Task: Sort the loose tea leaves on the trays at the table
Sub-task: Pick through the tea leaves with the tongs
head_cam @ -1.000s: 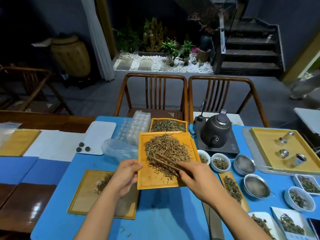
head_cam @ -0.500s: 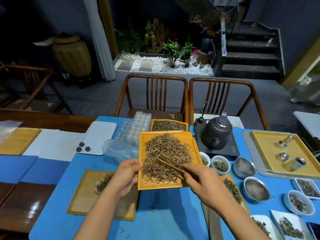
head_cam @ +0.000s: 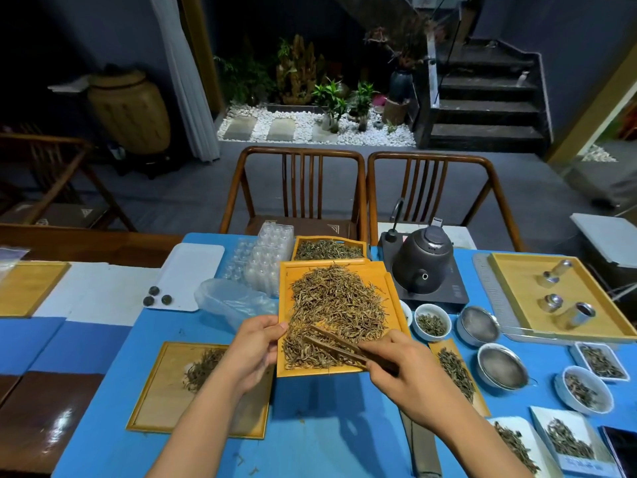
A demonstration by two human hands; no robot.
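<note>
Over the blue table's (head_cam: 310, 443) near middle your left hand (head_cam: 253, 353) grips the orange tray's (head_cam: 379, 270) left edge, lifted; right hand (head_cam: 400, 370) pinches wooden tweezers (head_cam: 331, 343) into the tea leaves (head_cam: 337, 305) piled on it

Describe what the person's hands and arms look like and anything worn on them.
Both forearms are bare up to the bottom edge of the picture; no sleeves show. The left hand and right hand wear no gloves, and no rings, watch or bracelet show. The fingers are uncovered, with short nails.
</note>
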